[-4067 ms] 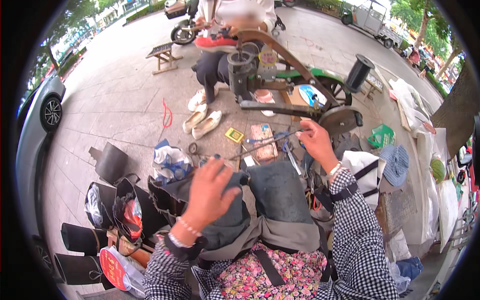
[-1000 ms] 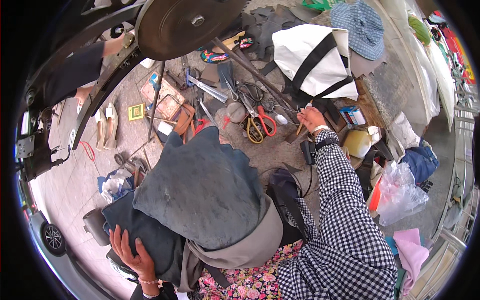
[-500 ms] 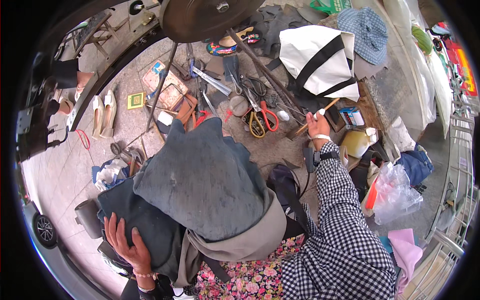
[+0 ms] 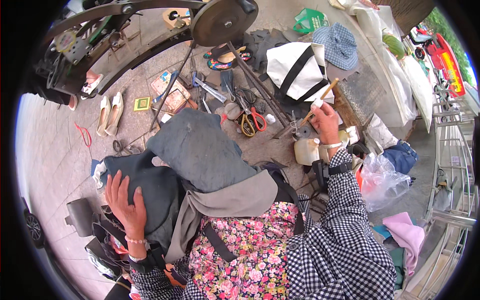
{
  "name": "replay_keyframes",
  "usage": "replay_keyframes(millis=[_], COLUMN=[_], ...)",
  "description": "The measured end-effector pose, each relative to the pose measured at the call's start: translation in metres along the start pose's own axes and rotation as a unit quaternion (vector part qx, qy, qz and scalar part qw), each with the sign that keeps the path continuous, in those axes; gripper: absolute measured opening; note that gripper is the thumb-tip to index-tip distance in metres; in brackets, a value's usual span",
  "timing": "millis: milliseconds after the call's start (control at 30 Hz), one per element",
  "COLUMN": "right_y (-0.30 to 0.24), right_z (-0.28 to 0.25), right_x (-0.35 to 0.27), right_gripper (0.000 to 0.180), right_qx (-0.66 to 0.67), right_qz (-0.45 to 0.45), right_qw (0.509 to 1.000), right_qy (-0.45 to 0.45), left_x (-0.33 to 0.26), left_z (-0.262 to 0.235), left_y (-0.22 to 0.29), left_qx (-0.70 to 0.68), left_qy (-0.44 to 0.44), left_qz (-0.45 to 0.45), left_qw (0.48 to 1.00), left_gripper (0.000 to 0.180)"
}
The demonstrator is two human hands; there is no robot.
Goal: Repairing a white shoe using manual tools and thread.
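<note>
My right hand (image 4: 324, 120) is raised at the right, holding a thin wooden-handled brush (image 4: 319, 101) that points up and to the right. Below it stands a cream plastic jug (image 4: 306, 151). My left hand (image 4: 125, 202) lies flat on the dark cloth (image 4: 150, 187) draped over my left knee. A dark grey apron (image 4: 197, 150) covers my right knee in the middle. Red-handled scissors (image 4: 257, 120) and yellow-handled scissors (image 4: 246, 126) lie on the ground just beyond the knee.
A dark wheel (image 4: 224, 21) of a hand-cranked machine stands at the top with its frame (image 4: 100, 35) to the left. A white-and-black bag (image 4: 295, 67), a checked hat (image 4: 340, 44), cream shoes (image 4: 110, 114), metal tools (image 4: 212, 92) and a clear plastic bag (image 4: 382, 180) lie around.
My right hand has lifted from the tools on the ground, bringing the brush up. My left hand went from raised in the air to resting on the cloth over my knee.
</note>
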State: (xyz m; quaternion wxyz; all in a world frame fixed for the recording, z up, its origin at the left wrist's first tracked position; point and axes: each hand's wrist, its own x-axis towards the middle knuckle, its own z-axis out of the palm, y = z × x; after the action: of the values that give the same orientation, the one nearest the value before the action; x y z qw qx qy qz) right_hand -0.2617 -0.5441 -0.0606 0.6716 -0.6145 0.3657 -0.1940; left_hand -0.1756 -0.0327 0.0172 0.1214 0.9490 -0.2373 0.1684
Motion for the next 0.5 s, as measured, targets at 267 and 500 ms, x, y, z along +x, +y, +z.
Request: replay_keyframes(millis=[267,500], right_y=[-0.096,-0.16], right_z=[0.025,0.057], right_x=[-0.026,-0.054], right_gripper=[0.03,0.028], right_qx=[-0.105,-0.23], right_qz=[-0.09,-0.165], right_qw=[0.974,0.929], right_qy=[-0.181,-0.239], left_x=[0.004,0.038], left_z=[-0.006,-0.064], left_y=[0.001,0.05], left_qx=[-0.055,-0.331], left_qy=[-0.001,-0.046], left_qz=[-0.009,0.013], left_qw=[0.998,0.943], left_gripper=[0.037,0.04])
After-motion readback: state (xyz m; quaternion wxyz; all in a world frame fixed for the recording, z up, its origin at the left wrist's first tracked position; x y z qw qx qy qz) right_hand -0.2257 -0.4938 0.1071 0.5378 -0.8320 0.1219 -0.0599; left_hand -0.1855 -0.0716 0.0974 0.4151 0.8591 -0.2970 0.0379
